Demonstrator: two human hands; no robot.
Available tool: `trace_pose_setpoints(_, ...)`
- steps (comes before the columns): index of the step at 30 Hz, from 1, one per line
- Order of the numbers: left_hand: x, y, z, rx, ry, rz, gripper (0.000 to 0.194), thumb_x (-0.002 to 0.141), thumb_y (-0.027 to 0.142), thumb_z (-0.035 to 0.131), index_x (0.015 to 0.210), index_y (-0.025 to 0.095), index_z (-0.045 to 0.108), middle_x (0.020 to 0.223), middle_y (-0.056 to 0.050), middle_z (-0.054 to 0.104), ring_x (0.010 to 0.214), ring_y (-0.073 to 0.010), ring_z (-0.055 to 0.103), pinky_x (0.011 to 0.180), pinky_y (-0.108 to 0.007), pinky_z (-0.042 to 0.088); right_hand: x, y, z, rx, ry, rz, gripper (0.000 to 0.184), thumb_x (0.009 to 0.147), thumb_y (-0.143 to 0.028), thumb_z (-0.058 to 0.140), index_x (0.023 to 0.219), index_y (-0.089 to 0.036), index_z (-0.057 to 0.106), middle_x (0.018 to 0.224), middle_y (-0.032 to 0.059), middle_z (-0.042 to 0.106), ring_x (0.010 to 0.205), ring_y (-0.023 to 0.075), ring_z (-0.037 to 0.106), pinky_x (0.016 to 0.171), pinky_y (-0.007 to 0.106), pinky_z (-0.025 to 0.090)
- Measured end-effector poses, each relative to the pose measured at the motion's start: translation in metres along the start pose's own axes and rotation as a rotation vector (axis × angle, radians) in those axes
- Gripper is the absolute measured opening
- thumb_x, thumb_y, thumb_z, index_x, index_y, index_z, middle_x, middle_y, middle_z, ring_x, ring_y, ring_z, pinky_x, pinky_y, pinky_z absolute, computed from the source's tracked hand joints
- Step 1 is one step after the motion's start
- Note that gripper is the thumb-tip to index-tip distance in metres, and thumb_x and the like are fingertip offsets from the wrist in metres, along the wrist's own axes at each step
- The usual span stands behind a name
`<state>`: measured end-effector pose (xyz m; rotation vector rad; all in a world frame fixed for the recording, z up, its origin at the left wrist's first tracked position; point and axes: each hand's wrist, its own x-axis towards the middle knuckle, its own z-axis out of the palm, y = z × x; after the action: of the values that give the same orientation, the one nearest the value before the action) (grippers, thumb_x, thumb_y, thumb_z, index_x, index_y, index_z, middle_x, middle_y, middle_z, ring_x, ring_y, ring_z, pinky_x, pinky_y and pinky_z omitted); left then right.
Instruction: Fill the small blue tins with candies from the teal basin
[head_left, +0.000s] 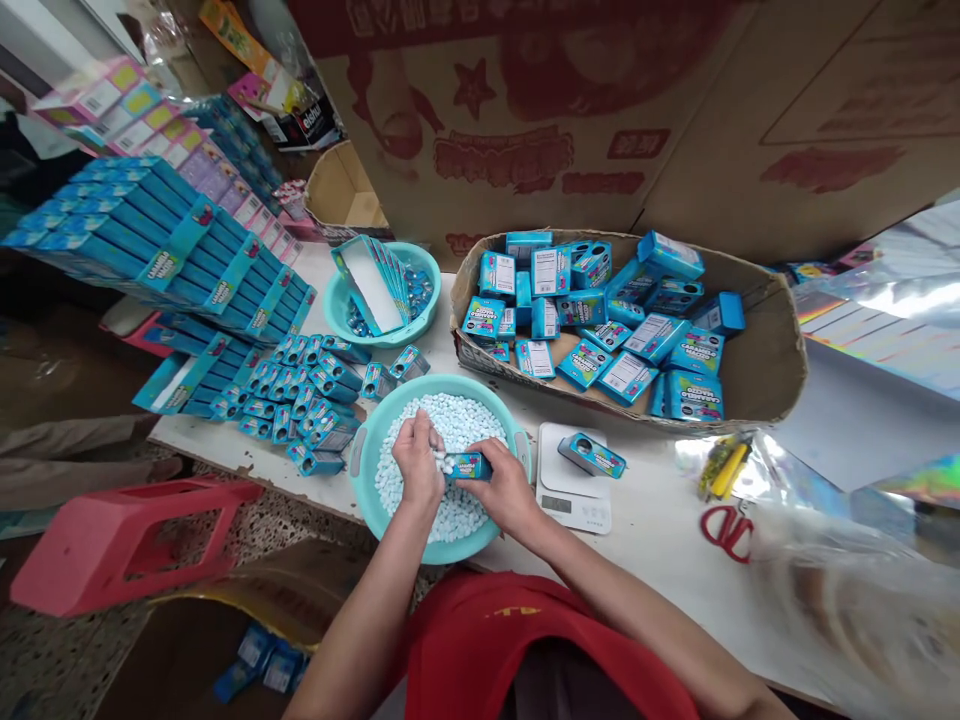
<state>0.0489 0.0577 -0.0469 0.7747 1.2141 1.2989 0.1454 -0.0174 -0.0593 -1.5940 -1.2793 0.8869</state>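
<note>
Over a teal basin point(361, 505) full of small white candies point(457, 520), my right hand point(504, 488) grips a little blue candy box point(469, 466) lying sideways. Its open end points left. My left hand point(418, 458) is closed around some of the white candies, at the mouth of that box. A few candies show between the left fingers and the box. Just right of the basin, another blue box point(592, 456) lies on a white kitchen scale point(564, 503).
A cut-down carton point(765, 380) holds many blue boxes. Open boxes point(315, 385) crowd the table's left side beside stacked blue packs point(172, 250). A smaller teal bowl point(420, 325) stands behind the basin. Red scissors point(726, 533) and a yellow cutter point(726, 468) lie right.
</note>
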Motion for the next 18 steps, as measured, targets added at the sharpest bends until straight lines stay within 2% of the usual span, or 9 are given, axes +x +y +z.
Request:
trace_pose_setpoints(6, -0.004, -0.003, 0.002, -0.017, -0.015, 0.002, 0.040, 0.075, 0.045, 0.066, 0.061, 0.018, 0.040, 0.047, 0.009, 0.036, 0.039, -0.0045, 0.035, 0.039, -0.018, 0.030, 0.000, 0.008, 0.005, 0.052, 0.016, 0.007, 0.031, 0.064, -0.009, 0.073, 0.089, -0.021, 0.058, 0.087, 0.0014, 0.057, 0.086, 0.0212, 0.055, 0.075, 0.032, 0.042)
trace_pose_setpoints(9, -0.003, 0.000, 0.004, -0.026, -0.001, -0.045, 0.041, 0.073, 0.045, 0.068, 0.061, 0.019, 0.039, 0.047, 0.009, 0.033, 0.038, -0.0042, 0.033, 0.038, -0.017, 0.027, 0.001, 0.012, 0.006, 0.091, 0.003, 0.056, 0.033, 0.060, -0.008, 0.076, 0.086, -0.021, 0.058, 0.085, 0.0008, 0.057, 0.086, 0.0215, 0.055, 0.076, 0.032, 0.042)
trace_pose_setpoints(13, 0.010, 0.002, -0.011, -0.017, 0.044, -0.025, 0.039, 0.075, 0.048, 0.064, 0.064, 0.020, 0.040, 0.049, 0.009, 0.033, 0.039, -0.0053, 0.033, 0.039, -0.018, 0.027, -0.002, 0.018, 0.001, 0.220, 0.032, 0.099, 0.034, 0.060, -0.017, 0.079, 0.088, -0.022, 0.060, 0.090, 0.0007, 0.058, 0.089, 0.0215, 0.055, 0.080, 0.033, 0.042)
trace_pose_setpoints(15, 0.020, -0.004, -0.027, 0.155, 0.050, 0.001, 0.035, 0.078, 0.050, 0.057, 0.066, 0.020, 0.044, 0.051, 0.007, 0.039, 0.043, -0.0078, 0.040, 0.043, -0.020, 0.033, -0.004, 0.020, -0.003, 0.277, 0.047, 0.104, 0.033, 0.062, -0.024, 0.079, 0.090, -0.022, 0.062, 0.092, 0.0012, 0.058, 0.090, 0.0218, 0.055, 0.082, 0.034, 0.042)
trace_pose_setpoints(18, 0.031, -0.016, -0.054, 0.672, -0.082, 0.041, 0.025, 0.075, 0.043, 0.058, 0.068, 0.020, 0.055, 0.067, -0.001, 0.058, 0.069, -0.0167, 0.057, 0.063, -0.027, 0.045, -0.006, 0.019, -0.005, 0.323, 0.048, 0.126, 0.032, 0.062, -0.032, 0.079, 0.088, -0.022, 0.063, 0.091, 0.0022, 0.058, 0.090, 0.0224, 0.055, 0.083, 0.035, 0.043)
